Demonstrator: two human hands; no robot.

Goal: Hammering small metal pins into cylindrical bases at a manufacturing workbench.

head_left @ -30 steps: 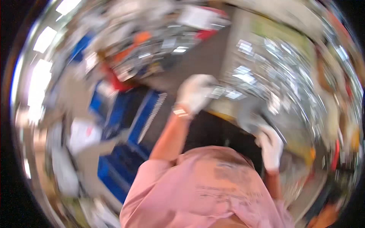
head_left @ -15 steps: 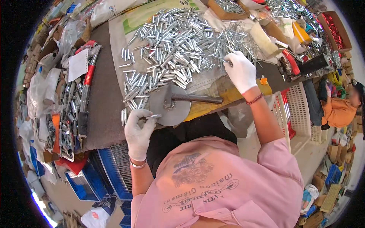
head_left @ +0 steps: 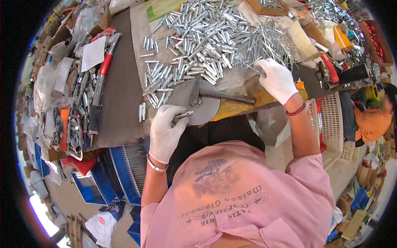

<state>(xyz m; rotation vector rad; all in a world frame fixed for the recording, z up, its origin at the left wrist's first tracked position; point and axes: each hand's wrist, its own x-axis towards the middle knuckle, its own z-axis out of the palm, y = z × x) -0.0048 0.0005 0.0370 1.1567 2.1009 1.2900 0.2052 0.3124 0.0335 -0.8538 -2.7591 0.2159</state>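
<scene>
My left hand (head_left: 166, 131), in a white glove, pinches a small silver metal sleeve (head_left: 184, 115) between thumb and fingers. It is close to the round grey metal plate (head_left: 204, 113) at the bench's front edge. Across that plate lies a hammer (head_left: 225, 96), its handle pointing right. My right hand (head_left: 276, 79), also gloved, is closed at the near edge of a heap of thin metal pins (head_left: 271, 43). A thin pin (head_left: 253, 67) shows at its fingertips. Left of the pins spreads a big pile of short silver sleeves (head_left: 198, 45).
A tray of tools (head_left: 78, 99) stands at the left. On the right are an opened carton (head_left: 304, 41), red-handled tools (head_left: 329, 68) and a white plastic basket (head_left: 332, 120) below the bench. Blue crates (head_left: 130, 169) sit under the left side. Another person (head_left: 372, 122) in orange is at the far right.
The whole view has shifted slightly, the bench moving right and up. My left hand's sleeve is now nearer the plate's middle. My right hand remains by the pins, with its fingers more curled.
</scene>
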